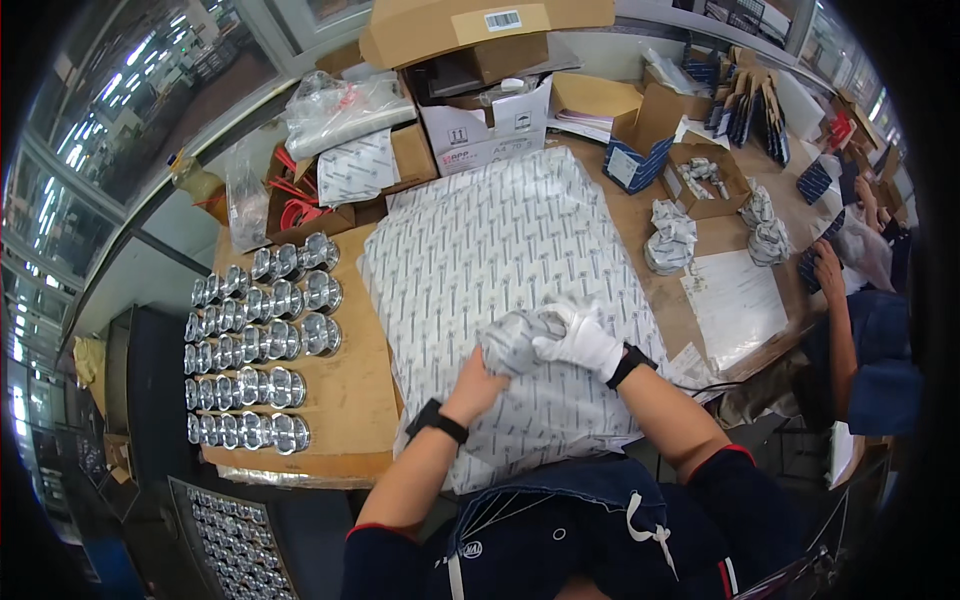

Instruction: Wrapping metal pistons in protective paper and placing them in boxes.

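Note:
Over a thick stack of printed white wrapping paper [470, 230], a rounded paper-wrapped bundle [512, 340] sits between my two hands. My left hand [476, 386], bare, is closed on the bundle's near left side, with its fingertips partly hidden. In a white glove, my right hand [585, 343] grips the right end, fingers curled over the crumpled paper. The contents of the bundle are covered. Left of the stack, rows of shiny metal pistons [284, 342] stand on the brown tabletop [345, 400].
Wrapped bundles [670, 238] stand at the right, beside an open carton of small metal pins [703, 178] and a blue box [640, 150]. Behind the stack is a white carton [487, 130]. A co-worker's hand [828, 270] is at the far right. More pistons [235, 545] lie lower left.

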Motion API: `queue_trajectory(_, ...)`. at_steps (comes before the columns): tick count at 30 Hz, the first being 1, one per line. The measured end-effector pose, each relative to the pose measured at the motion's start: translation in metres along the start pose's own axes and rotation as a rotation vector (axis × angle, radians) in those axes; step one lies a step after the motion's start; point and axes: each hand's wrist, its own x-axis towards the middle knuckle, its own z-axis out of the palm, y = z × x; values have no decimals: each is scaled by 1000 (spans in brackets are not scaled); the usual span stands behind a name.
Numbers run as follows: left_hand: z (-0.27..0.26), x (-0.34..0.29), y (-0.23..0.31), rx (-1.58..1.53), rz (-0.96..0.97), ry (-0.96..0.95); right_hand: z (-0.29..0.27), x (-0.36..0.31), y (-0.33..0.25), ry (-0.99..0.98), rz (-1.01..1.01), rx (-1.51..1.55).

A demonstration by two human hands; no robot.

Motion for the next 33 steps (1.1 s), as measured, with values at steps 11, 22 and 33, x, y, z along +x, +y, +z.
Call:
queue_trajectory(11,-4,-37,55,415,287,145,-25,-29,-93,464,-270,737)
queue_trajectory(22,3,-34,36,-838,152,-41,13,-40,-84,139,-128,855)
queue_trajectory(33,9,-32,1,-147,90,-54,6,-44,-72,57,-320,-284)
